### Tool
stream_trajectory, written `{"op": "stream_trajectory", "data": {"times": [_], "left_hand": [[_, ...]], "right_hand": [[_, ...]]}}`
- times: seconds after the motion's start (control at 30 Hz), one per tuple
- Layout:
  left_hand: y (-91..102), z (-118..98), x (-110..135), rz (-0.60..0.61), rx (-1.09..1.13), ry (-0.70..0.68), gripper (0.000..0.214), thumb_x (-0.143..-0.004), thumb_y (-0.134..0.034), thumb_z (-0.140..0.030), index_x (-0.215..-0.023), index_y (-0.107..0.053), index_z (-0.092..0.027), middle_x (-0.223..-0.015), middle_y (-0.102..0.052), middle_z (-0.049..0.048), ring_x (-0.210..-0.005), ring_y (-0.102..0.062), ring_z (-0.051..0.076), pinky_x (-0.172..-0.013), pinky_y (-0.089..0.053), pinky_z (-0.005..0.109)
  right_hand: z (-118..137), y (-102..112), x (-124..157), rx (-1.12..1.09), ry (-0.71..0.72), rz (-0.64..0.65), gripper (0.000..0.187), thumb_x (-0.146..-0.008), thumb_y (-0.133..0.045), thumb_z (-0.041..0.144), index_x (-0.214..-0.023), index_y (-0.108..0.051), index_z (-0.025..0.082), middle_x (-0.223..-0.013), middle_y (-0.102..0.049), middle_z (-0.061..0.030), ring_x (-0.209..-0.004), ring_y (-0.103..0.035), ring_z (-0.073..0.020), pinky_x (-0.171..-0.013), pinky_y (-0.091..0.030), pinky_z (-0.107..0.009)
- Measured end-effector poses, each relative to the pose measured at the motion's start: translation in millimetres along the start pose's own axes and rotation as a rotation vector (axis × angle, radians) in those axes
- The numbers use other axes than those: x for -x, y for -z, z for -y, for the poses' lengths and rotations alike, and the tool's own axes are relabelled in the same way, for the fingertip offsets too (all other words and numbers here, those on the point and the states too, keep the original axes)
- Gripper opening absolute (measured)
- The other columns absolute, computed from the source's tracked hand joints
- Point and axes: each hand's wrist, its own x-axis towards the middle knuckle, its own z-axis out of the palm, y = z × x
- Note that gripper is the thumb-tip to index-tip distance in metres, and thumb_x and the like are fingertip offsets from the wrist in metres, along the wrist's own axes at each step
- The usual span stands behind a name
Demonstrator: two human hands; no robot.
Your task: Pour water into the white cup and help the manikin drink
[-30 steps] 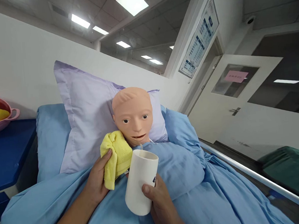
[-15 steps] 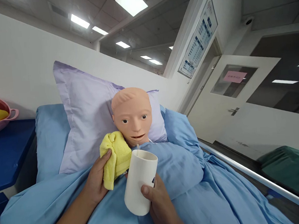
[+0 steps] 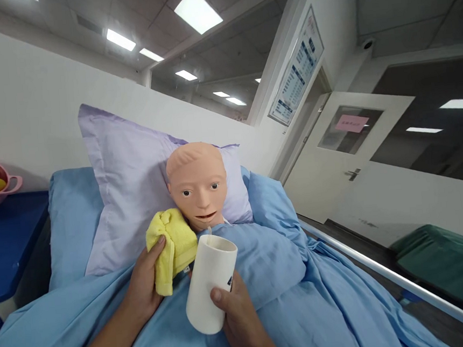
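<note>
Left hand [image 3: 146, 281] grips yellow cloth [image 3: 171, 243] against manikin head [image 3: 197, 184], below its cheek. Right hand [image 3: 234, 316] wraps white cup [image 3: 211, 283], tilted, just below the chin; straw [image 3: 209, 231] near mouth.

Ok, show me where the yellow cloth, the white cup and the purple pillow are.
yellow cloth [image 3: 176, 236]: head view, on its bunched upper part.
white cup [image 3: 209, 267]: head view, on the upper half of its side wall.
purple pillow [image 3: 127, 188]: head view, on the bare left half of its cover.
</note>
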Motion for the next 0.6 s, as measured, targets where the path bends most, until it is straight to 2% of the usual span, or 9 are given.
{"op": "stream_trajectory", "data": {"times": [0.1,0.17,0.3,0.37,0.43,0.53,0.6], "left_hand": [[1.1,6,2,-0.196,-0.084,-0.219,0.053,-0.080,-0.075,-0.040,-0.128,-0.061,-0.023,-0.109,-0.074,0.0058,-0.094,-0.072,0.024,-0.084,-0.060,0.037],[3.1,7,3,-0.288,-0.156,-0.356,0.053,-0.079,-0.074,-0.044,-0.126,-0.062,-0.022,-0.106,-0.074,0.0050,-0.090,-0.072,0.022,-0.083,-0.060,0.035],[0.4,-3,8,-0.372,-0.362,-0.670,0.045,-0.082,-0.071,-0.044,-0.120,-0.064,-0.023,-0.105,-0.073,0.0027,-0.087,-0.070,0.019,-0.076,-0.059,0.029],[-8.9,-14,11,-0.379,-0.518,-0.907,0.038,-0.082,-0.072,-0.037,-0.117,-0.065,-0.023,-0.100,-0.073,0.0009,-0.086,-0.070,0.018,-0.070,-0.058,0.025],[-24.0,-24,9,-0.291,-0.743,-1.214,0.034,-0.083,-0.068,-0.023,-0.116,-0.065,-0.022,-0.100,-0.073,0.0014,-0.089,-0.070,0.018,-0.074,-0.059,0.026],[-51.9,-34,-6,0.057,-1.084,-1.628,0.044,-0.086,-0.049,-0.003,-0.127,-0.058,-0.018,-0.121,-0.069,0.0090,-0.113,-0.065,0.022,-0.097,-0.055,0.037],[-67.7,-33,-22,0.277,-1.298,-1.794,0.051,-0.085,-0.040,0.003,-0.131,-0.054,-0.013,-0.132,-0.063,0.0144,-0.127,-0.057,0.025,-0.107,-0.049,0.045]], "right_hand": [[-3,-1,1,0.000,0.023,-0.031,0.066,-0.055,-0.089,0.050,-0.107,-0.066,0.016,-0.086,-0.068,-0.0057,-0.072,-0.059,-0.0182,-0.063,-0.048,-0.029],[-7,-1,1,-0.008,0.059,-0.081,0.067,-0.054,-0.089,0.051,-0.107,-0.065,0.017,-0.088,-0.070,-0.0071,-0.074,-0.062,-0.0196,-0.064,-0.050,-0.031],[-16,-1,0,-0.025,0.176,-0.186,0.067,-0.054,-0.089,0.052,-0.106,-0.064,0.018,-0.093,-0.074,-0.0092,-0.079,-0.065,-0.0224,-0.072,-0.052,-0.036],[-20,0,-2,-0.012,0.230,-0.242,0.068,-0.054,-0.089,0.053,-0.105,-0.064,0.017,-0.092,-0.074,-0.0088,-0.078,-0.065,-0.0225,-0.073,-0.053,-0.037],[-23,2,-3,0.001,0.276,-0.299,0.066,-0.054,-0.089,0.053,-0.104,-0.063,0.018,-0.086,-0.073,-0.0058,-0.075,-0.064,-0.0211,-0.071,-0.053,-0.036],[-24,2,-4,-0.028,0.318,-0.377,0.063,-0.057,-0.088,0.051,-0.105,-0.061,0.020,-0.081,-0.070,-0.0014,-0.071,-0.063,-0.0193,-0.068,-0.052,-0.034],[-23,1,-3,-0.067,0.325,-0.406,0.063,-0.058,-0.087,0.051,-0.105,-0.060,0.021,-0.083,-0.071,-0.0019,-0.073,-0.065,-0.0200,-0.070,-0.053,-0.035]]}}
